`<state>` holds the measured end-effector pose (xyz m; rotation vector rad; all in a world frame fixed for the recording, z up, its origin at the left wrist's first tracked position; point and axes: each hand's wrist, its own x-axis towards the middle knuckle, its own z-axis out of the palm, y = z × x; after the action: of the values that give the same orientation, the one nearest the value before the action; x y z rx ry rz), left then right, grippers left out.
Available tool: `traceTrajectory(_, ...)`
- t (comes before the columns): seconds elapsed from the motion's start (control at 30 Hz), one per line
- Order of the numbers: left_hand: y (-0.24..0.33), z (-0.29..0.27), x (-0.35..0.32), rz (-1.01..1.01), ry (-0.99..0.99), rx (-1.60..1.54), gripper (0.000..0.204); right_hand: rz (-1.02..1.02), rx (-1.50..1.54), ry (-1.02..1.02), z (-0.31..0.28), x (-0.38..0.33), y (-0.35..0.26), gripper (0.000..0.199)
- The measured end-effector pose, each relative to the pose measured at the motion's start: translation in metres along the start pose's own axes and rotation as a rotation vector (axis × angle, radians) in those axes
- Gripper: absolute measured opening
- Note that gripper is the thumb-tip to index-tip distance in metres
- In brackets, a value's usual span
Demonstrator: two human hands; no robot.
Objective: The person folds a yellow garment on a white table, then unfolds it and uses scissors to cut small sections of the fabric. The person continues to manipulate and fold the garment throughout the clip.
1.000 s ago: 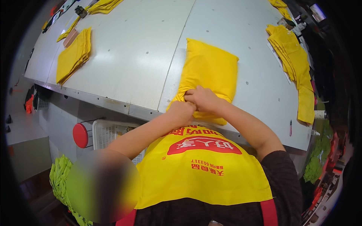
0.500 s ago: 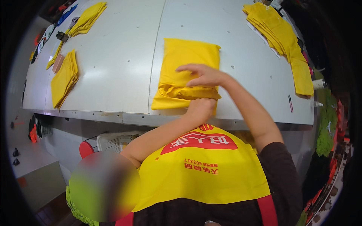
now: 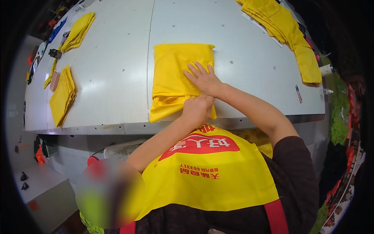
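Now, left hand (image 3: 198, 110): fist, knuckles up, closed on near edge of the yellow cloth bundle; fingertips hidden, so exact pinch can't be told.
Left arm: bare forearm in from lower left, slanting up across the apron.
Right hand (image 3: 205, 80): palm down, fingers spread, pressed on top of bundle, just beyond left fist; not pinching.
Right arm: elbow bent, forearm in from lower right, wrist right by left knuckles; dark sleeve (image 3: 290, 154) above elbow.
Yellow cloth bundle (image 3: 171, 70): under right hand, mostly left of and beyond the grip, flat on table (image 3: 109, 85); near side shows gathered, open-looking folds left of left fist.
Table seam (image 3: 148, 62): just left of bundle.
Yellow apron (image 3: 218, 193): nearer the body than the grip; red patch (image 3: 202, 146) with large white characters, smaller red characters and digits below it, inverted in view.
White card (image 3: 80, 7): far left beyond grip, dark lettering, small.
Yellow cloth stacks: two well left of grip (image 3: 62, 97) (image 3: 80, 32), a long one far right and beyond (image 3: 282, 29).
Pen-like tool (image 3: 298, 94): well right of grip, pink and dark.
White cylinder (image 3: 326, 70): further right, at table edge.
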<state>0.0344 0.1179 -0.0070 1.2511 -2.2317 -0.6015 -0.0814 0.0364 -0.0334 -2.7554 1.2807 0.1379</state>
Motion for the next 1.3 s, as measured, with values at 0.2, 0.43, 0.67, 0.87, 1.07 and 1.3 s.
traceTrajectory(0.2, -0.038, -0.046, 0.005, -0.076, -0.364, 0.325, 0.025, -0.015, 0.357, 0.08, -0.026, -0.032, 0.021, 0.043)
traceTrajectory(0.43, -0.052, -0.04, 0.003, -0.24, -0.448, 0.218, 0.031, 0.508, 0.765, 0.111, 0.002, -0.065, -0.011, 0.028)
traceTrajectory(0.67, -0.058, -0.044, -0.002, -0.016, -0.401, -0.061, 0.024, 0.798, 0.933, 0.165, 0.024, -0.07, -0.023, 0.038)
traceTrajectory(0.87, -0.045, -0.045, 0.013, 0.416, -0.108, 0.253, 0.009, 0.771, 0.616, -0.153, 0.006, -0.057, -0.017, 0.03)
traceTrajectory(1.07, -0.088, -0.025, 0.014, 0.277, -0.049, -0.084, 0.013, 0.727, 0.933, -0.344, -0.012, -0.074, 0.007, 0.027)
traceTrajectory(1.3, -0.095, -0.015, 0.008, 0.265, -0.02, -0.131, 0.013, 0.725, 1.346, -0.306, -0.007, -0.094, 0.025, 0.023)
